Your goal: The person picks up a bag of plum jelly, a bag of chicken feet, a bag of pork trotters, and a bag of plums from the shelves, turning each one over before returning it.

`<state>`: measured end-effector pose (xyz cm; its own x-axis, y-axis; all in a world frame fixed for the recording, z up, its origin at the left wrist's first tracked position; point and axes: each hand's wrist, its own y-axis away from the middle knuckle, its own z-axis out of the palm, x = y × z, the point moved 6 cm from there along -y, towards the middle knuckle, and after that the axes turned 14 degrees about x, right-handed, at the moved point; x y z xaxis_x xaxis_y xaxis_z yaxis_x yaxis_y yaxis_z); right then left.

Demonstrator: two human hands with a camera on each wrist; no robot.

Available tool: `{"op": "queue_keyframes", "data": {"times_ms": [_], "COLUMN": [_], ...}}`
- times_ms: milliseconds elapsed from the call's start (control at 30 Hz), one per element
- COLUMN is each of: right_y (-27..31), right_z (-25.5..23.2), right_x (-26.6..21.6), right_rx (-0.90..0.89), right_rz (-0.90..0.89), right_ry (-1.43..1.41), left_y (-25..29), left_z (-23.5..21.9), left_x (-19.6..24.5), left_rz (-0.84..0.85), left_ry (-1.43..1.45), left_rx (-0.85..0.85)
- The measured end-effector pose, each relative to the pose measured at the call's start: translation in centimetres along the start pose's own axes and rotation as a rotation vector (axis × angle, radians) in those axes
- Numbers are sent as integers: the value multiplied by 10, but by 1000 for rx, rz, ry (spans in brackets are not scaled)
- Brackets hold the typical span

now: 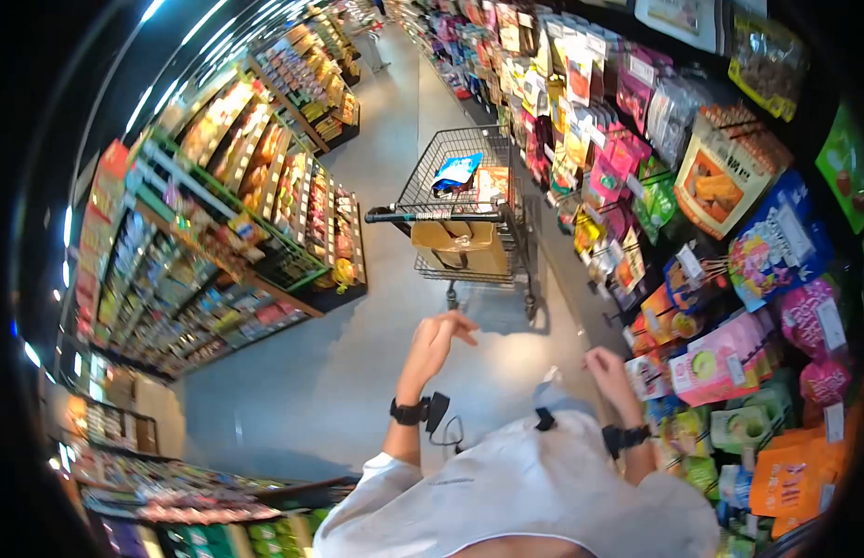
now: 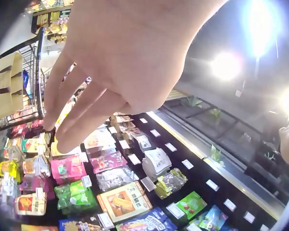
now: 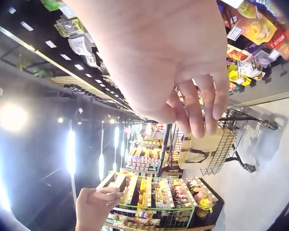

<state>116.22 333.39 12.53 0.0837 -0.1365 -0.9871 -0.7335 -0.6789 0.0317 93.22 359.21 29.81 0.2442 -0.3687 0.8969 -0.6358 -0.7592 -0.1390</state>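
Note:
Both hands hang in the air in front of the body. The left hand (image 1: 433, 346) has relaxed, slightly bent fingers and touches nothing; a shopping cart (image 1: 462, 216) stands beyond it. Loosely bent fingers also show on the right hand (image 1: 611, 379), near the hanging snack bags on the right. In the left wrist view the left hand (image 2: 127, 53) spreads in front of the snack wall, holding nothing. The right wrist view has the right hand (image 3: 168, 57) with fingers hanging apart. Inside the cart lie a blue packet (image 1: 457, 173) and an orange-white pack (image 1: 493, 184); a brown bag (image 1: 460, 249) sits lower.
Snack bags (image 1: 730, 172) hang on the right wall, close to the right arm. A green-framed produce shelf (image 1: 274, 200) stands on the left. Grey floor (image 1: 358, 372) runs between them, and low packed shelves (image 1: 199, 493) are at the lower left.

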Motion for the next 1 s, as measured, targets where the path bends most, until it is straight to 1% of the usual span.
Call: {"op": "queue_keyframes", "data": {"times_ms": [67,100,200,267,300,333,400,467,500,533,567,600,667,700,733,800,833,867,900,933,1000], "right_y": [-50,-73,-137,-168,-181,-193,-210,-220,-222,-222,-222,-220,-215,-211,-209,-205,-201,-199,-208,-217,-220], "right_z": [1,2,5,5,4,5,5,4,4,6,8,11,23,33,44,74,90,108,122,137,161], "right_x": [-11,-16,-32,-41,-46,-51,-49,-42,-36,-29,-22,-17,-8,2,1,-15,-23,-32,-38,-45,-64], "right_rx": [52,58,75,94,110,129,172,246,304,365,427,485,606,689,729,819,834,842,861,867,867], "right_rz": [-36,-1,40,41,40,33,61,79,108,137,165,146,114,274,329,384,405,423,415,437,498], "right_ry": [-18,-58,-80,-67,-64,-62,-56,-17,-22,-25,-28,-4,52,25,43,142,83,21,-49,-7,85], "left_y": [-54,-78,-156,-209,-235,-262,-313,-389,-422,-461,-498,-537,-614,-650,-678,-704,-712,-708,-700,-694,-682], "left_z": [0,-2,-22,-38,-41,-43,-44,-46,-47,-46,-44,-40,-22,-8,5,36,53,70,85,102,138], "left_x": [16,19,39,27,37,35,18,-32,-45,-66,-85,-104,-154,-188,-220,-286,-331,-356,-383,-412,-471], "left_rz": [88,52,166,75,135,149,128,91,49,-13,-46,-76,-149,-184,-221,-469,-541,-622,-616,-606,-696], "left_ry": [-78,-110,-168,-148,-190,-232,-166,-129,-99,-42,-50,-60,-172,-124,-108,94,209,294,305,315,121], "left_rx": [-6,-33,-16,38,47,15,18,-120,-95,-128,-159,-194,-297,-311,-300,-180,-253,-266,-253,-240,-238]}}
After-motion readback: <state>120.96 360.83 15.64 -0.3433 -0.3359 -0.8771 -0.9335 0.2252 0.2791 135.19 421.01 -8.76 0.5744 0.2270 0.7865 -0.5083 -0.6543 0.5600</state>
